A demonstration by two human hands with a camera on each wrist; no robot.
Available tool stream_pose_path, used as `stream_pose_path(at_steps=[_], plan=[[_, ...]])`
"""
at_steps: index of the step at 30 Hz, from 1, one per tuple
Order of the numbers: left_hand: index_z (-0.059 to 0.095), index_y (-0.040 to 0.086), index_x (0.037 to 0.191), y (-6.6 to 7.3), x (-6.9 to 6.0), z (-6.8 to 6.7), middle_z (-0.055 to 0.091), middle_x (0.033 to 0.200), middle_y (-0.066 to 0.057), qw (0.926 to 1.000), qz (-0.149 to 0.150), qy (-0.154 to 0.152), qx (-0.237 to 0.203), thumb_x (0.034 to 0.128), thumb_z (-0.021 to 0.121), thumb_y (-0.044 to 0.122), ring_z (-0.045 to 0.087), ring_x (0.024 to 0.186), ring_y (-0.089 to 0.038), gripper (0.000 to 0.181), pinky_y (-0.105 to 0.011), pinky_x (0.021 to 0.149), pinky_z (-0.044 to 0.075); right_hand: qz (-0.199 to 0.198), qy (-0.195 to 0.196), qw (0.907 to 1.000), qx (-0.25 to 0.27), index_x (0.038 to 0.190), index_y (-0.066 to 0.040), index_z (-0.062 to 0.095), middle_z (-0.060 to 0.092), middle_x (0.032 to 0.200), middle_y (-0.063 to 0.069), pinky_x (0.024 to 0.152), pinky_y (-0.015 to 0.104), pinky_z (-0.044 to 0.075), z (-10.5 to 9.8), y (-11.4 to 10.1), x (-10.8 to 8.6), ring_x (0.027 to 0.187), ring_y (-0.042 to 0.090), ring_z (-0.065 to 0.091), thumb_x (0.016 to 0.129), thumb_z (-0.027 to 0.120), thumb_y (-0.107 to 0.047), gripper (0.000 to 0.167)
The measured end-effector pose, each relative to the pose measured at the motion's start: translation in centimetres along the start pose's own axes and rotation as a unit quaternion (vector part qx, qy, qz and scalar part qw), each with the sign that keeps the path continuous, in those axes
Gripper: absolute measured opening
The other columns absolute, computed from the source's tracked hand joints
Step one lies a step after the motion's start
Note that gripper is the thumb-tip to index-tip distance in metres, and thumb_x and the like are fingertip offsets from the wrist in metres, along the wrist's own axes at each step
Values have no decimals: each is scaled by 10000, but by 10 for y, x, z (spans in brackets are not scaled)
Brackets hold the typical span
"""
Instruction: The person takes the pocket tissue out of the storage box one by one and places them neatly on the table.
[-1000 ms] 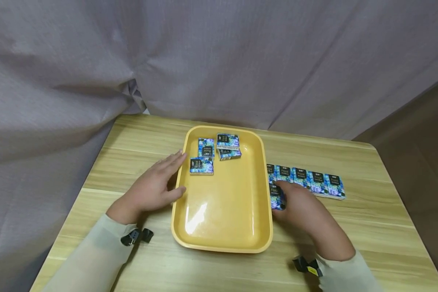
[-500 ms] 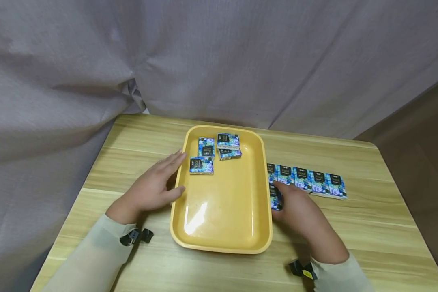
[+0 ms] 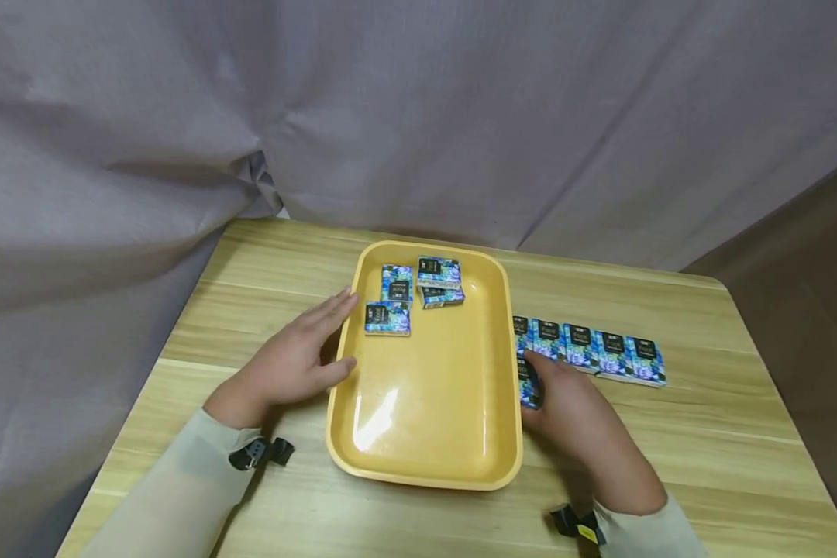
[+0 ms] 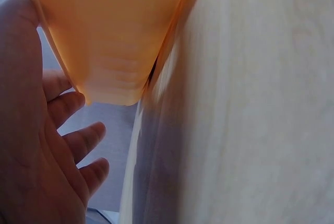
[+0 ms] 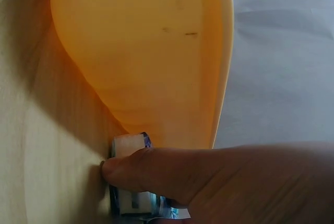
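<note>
– Where's the little pack (image 3: 528, 387)?
– Right of the middle in the head view, pinched by the right hand (image 3: 573, 407)
– How would it feel?
– Light, a bit soft and slick, I guess, so hold its sides
– And the left hand (image 3: 289, 358)?
– Spread wide, touching the left edge of the tray (image 3: 432, 387)
– What does only the right wrist view show?
– The pack's pale side, under the thumb (image 5: 151, 171)

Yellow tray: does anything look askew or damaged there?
Its four tissue packs lie haphazardly, angled differently and partly overlapping, unlike the neat row on the table. The right wrist view also shows small dark marks on the tray's outer wall; scuffs or dirt, I can't tell.
</note>
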State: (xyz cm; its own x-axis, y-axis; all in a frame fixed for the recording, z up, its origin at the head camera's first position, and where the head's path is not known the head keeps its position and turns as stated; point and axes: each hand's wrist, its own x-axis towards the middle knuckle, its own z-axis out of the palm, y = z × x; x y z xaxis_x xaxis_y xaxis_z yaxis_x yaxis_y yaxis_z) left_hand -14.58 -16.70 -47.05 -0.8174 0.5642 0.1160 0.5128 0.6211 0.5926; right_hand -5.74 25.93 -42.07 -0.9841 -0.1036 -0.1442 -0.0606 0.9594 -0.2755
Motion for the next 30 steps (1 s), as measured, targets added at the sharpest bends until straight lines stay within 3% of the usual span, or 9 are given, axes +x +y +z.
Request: stream_pose_path(at_steps=[4,7,11,15,18,22,25,30], plan=[[198,222,1822,-1,-1,0,203,1897,-51,10000,17,20,-7,1032,724,466,299,1730,-348,980,-587,1397,310,-84,75,9999,0,1644,-31,541,700,1478,311,1187,758,501,-1,0,-3,1414,599,613,885,947,-479,970],[192,230,1822,-1,-1,1,202,1898,-54,10000,18,-9,-37,1033,723,465,290,1734,-336,980,-580,1400,307,-156,144,9998,-6,1641,-70,558,745,1281,241,1026,683,622,-5,0,-6,1141,475,720,855,975,-479,979],[183,238,1823,-1,0,1,191,1899,-40,10000,7,-22,-13,1035,720,474,289,1734,-336,982,-578,1400,304,-323,246,9992,28,1622,-109,587,643,1097,106,774,483,614,-10,1,-9,854,217,572,825,1005,-450,962],[180,239,1824,-2,0,1,187,1900,-35,10000,21,-6,-5,1036,719,479,291,1733,-341,984,-582,1398,307,-540,375,9978,50,1591,-114,620,651,1136,116,747,442,589,-16,0,-11,846,190,558,806,1021,-376,919],[184,237,1823,-2,1,1,187,1900,-38,10000,16,1,-25,1034,722,476,289,1733,-338,985,-581,1398,308,-737,515,9959,5,1562,-110,646,671,1189,134,786,483,618,-21,-2,-13,887,224,603,825,991,-287,833],[184,235,1823,-1,1,0,185,1900,-33,10000,-26,-19,-48,1031,728,472,284,1736,-332,990,-576,1401,303,-1097,909,9896,-185,1487,-78,699,701,1228,152,820,523,654,-22,-4,-14,953,275,668,902,883,-144,617],[181,233,1824,1,1,-1,178,1900,-24,9999,-53,-49,-70,1031,730,470,279,1738,-330,993,-572,1404,295,-1333,1275,9825,-277,1419,-55,739,713,1192,144,771,481,645,-21,-7,-12,911,251,650,933,831,-75,495],[185,226,1823,2,0,-1,174,1899,-15,9999,-72,-57,-72,1033,726,475,278,1738,-327,989,-567,1406,292,-1541,1596,9749,-201,1362,-52,763,713,1156,103,727,441,602,-22,-10,-11,869,200,599,917,831,-59,450]])
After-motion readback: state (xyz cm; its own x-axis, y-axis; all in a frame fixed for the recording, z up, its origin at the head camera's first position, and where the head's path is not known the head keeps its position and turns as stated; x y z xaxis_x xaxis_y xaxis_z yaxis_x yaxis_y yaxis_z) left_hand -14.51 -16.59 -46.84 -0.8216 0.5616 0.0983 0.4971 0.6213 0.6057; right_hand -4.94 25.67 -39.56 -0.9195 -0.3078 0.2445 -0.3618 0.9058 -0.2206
